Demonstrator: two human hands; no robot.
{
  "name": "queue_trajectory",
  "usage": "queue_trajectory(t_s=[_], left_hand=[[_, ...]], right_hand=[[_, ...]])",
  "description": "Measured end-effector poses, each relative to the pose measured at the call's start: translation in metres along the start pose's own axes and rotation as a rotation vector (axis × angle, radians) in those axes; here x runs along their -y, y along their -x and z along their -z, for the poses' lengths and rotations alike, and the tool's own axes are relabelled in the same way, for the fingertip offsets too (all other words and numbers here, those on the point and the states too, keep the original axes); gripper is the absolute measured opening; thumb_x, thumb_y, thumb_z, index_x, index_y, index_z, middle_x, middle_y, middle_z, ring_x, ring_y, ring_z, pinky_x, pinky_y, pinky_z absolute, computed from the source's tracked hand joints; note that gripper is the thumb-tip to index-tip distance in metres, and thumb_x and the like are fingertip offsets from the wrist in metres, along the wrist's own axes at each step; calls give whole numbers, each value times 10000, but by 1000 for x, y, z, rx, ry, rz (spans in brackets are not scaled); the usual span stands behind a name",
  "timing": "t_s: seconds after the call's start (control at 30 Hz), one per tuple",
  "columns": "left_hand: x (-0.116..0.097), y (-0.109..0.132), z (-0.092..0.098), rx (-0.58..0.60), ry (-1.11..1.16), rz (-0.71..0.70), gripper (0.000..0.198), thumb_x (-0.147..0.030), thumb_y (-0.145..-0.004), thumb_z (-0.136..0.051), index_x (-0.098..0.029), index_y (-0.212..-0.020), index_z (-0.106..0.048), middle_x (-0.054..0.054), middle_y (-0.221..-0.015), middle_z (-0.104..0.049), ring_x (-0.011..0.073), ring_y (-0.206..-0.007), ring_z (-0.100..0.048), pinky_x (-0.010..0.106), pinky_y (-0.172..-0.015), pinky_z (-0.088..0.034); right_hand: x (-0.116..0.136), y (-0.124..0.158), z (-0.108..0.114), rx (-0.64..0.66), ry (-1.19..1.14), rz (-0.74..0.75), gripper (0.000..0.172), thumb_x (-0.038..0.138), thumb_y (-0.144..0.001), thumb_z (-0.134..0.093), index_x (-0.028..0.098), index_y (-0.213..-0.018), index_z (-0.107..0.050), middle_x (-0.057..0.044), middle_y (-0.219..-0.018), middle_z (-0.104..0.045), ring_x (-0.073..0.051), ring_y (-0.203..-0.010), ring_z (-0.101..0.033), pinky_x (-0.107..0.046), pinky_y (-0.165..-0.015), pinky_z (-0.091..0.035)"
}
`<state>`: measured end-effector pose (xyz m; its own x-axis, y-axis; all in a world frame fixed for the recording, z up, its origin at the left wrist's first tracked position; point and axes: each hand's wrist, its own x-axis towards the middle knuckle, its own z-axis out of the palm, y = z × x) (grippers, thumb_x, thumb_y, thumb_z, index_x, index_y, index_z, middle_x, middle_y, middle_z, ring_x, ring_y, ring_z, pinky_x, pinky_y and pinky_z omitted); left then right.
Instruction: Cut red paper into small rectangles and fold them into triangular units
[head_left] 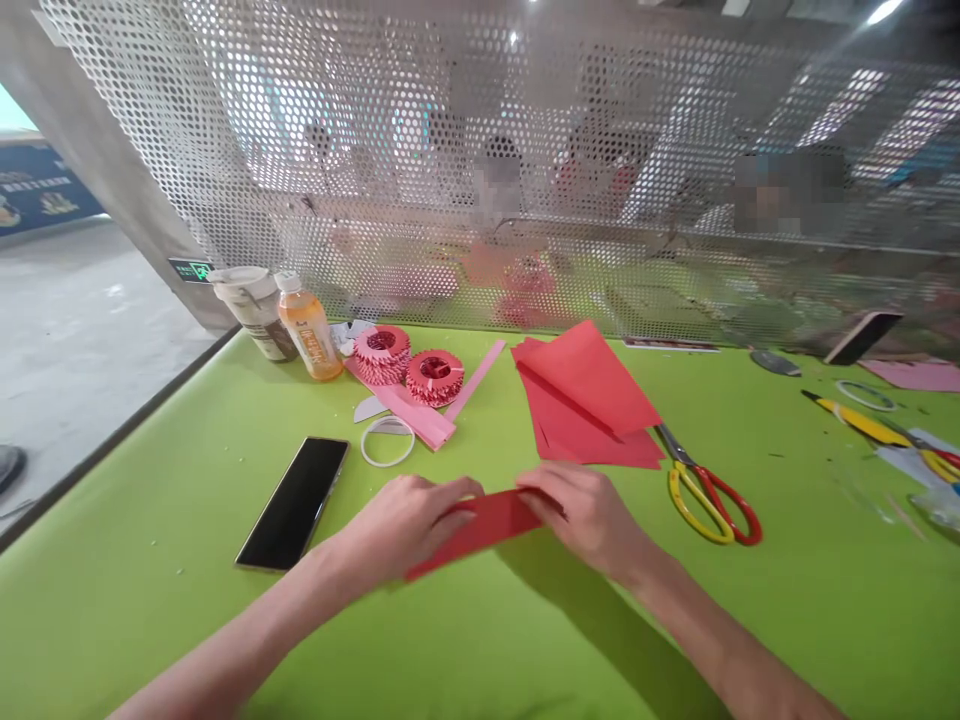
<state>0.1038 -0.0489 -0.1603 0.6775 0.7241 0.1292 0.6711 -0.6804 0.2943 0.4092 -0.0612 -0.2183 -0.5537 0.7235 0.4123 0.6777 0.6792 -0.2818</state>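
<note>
Lime-green tabletop (pixel 150 630) fills the lower part of the view, and on it a folded strip of red paper (pixel 480 530) lies between the person's two hands. The left hand (pixel 401 530) covers its middle, its fingers (pixel 457 490) pressed together and curled over the strip's far edge, while the strip's lower corner pokes out below. The right hand (pixel 581 515) meets the other end, its fingers (pixel 536 485) also close together and pinching that end; the thumbs are hidden, so their grip cannot be told. The paper looks flat, matte and doubled over, a long bright-red band. Just beyond it lies a loose stack of red paper sheets (pixel 581 400), touching the blades of scissors (pixel 679 445) with red and yellow handles. To the left sit a black smartphone (pixel 292 505), a white ring (pixel 387 442), pink paper strips (pixel 416 415) and two coiled rings of folded red-and-pink paper (pixel 382 355) — a bottle of orange drink (pixel 307 330) and a paper cup (pixel 255 310) stand behind them. A yellow-handled tool (pixel 862 425) lies at the far right. Past the table rises a perforated metal screen (pixel 375 130), with blurred co-workers (pixel 495 190) beyond it, and a concrete floor (pixel 75 320) spreads off to the left.
</note>
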Motion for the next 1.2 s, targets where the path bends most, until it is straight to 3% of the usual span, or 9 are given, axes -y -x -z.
queue_trajectory(t_s=[0.1, 0.2, 0.3, 0.37, 0.43, 0.5, 0.67, 0.97, 1.2], left_hand=[[3, 1, 6, 52, 163, 167, 335, -411, -993, -498, -291, -1297, -574, -51, -737, -794, 169, -542, -726, 206, -464, -515], [5, 3, -10, 59, 48, 225, 443, -362, -921, -616, -219, -1339, -576, 95, -1001, -814, 305, -832, -773, 365, -672, -597], [5, 14, -34, 58, -1, 92, 428, -306, -906, -644, -266, -1330, -606, 130, -1472, -588, 350, -1297, -580, 460, -1041, -463], [4, 24, -48, 36, -51, -59, 448, -366, -968, -542, -254, -1402, -546, 128, -1530, -528, 315, -1366, -522, 437, -1123, -393], [2, 34, -58, 3, -92, -120, 602, -486, -978, -462, -184, -1498, -425, 172, -1554, -479, 326, -1402, -477, 453, -1155, -354], [1, 40, -64, -19, -106, -124, 747, -569, -957, -429, -130, -1551, -316, 196, -1585, -413, 342, -1440, -416, 473, -1178, -309], [1, 41, -64, -7, -73, -135, 744, -571, -952, -433, -214, -1579, -254, 115, -1622, -357, 359, -1475, -341, 531, -1187, -265], [2, 41, -60, 16, -63, -161, 613, -509, -955, -482, -376, -1536, -340, 86, -1640, -330, 403, -1463, -345, 638, -1144, -267], [2, 40, -60, -6, -81, -168, 636, -517, -944, -498, -403, -1542, -313, 64, -1642, -331, 388, -1445, -390, 602, -1147, -285]], right_hand=[[-5, -14, 4, 1, -6, -116, 275, 225, -1242, -753, 321, -1481, -847, -118, -1311, -996, -382, -1214, -971, -545, -1050, -829], [-13, -26, -16, 45, 13, -184, 317, 125, -1165, -790, 290, -1432, -835, -132, -1334, -974, -405, -1232, -945, -590, -1057, -810], [-14, -27, -40, 72, 48, -245, 311, 72, -1097, -825, 257, -1346, -842, -189, -1401, -928, -464, -1284, -893, -667, -1079, -770], [-5, -20, -50, 73, 61, -280, 237, 90, -1110, -817, 257, -1276, -835, -208, -1421, -898, -480, -1312, -856, -708, -1128, -730], [12, -9, -55, 96, 43, -291, 153, 143, -1119, -847, 285, -1161, -809, -150, -1282, -903, -439, -1209, -855, -689, -1123, -716], [31, 2, -59, 139, 0, -288, 214, 217, -1066, -954, 314, -1056, -764, -66, -1102, -892, -385, -1038, -851, -646, -1046, -728], [50, 14, -60, 189, -87, -334, 315, 244, -999, -1024, 343, -1022, -726, -12, -1108, -912, -367, -1013, -868, -636, -1011, -717], [14, 9, -41, 262, -204, -485, 254, 96, -971, -930, 321, -1020, -823, 19, -1050, -942, -313, -1011, -916, -597, -1143, -634], [-38, 5, -27, 294, -193, -627, 140, 241, -1013, -980, 280, -994, -847, 30, -931, -882, -247, -877, -848, -429, -899, -672]])
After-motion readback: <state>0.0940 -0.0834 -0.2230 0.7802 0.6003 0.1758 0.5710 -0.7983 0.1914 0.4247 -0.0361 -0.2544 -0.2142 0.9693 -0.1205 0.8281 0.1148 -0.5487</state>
